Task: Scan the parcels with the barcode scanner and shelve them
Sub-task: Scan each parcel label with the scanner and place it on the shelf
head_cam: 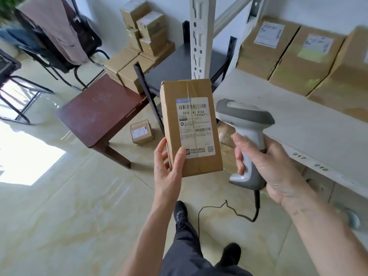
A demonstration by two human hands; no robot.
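The left hand (169,172) holds one parcel (190,126) upright in the air at its lower left corner, thumb on the labelled front and the other fingers curled behind, so the long axis runs away from the person and the label faces up. Just to its right, the right hand (278,168) grips the handle of the one barcode scanner (246,136), whose head points left toward the label, so I judge only a small turn is needed. Behind, about ten boxes are stacked on the brown table (95,116) by its far right corner, one small box (140,132) lies on the floor, and three big boxes stand along the back edge of the shelf (278,108).
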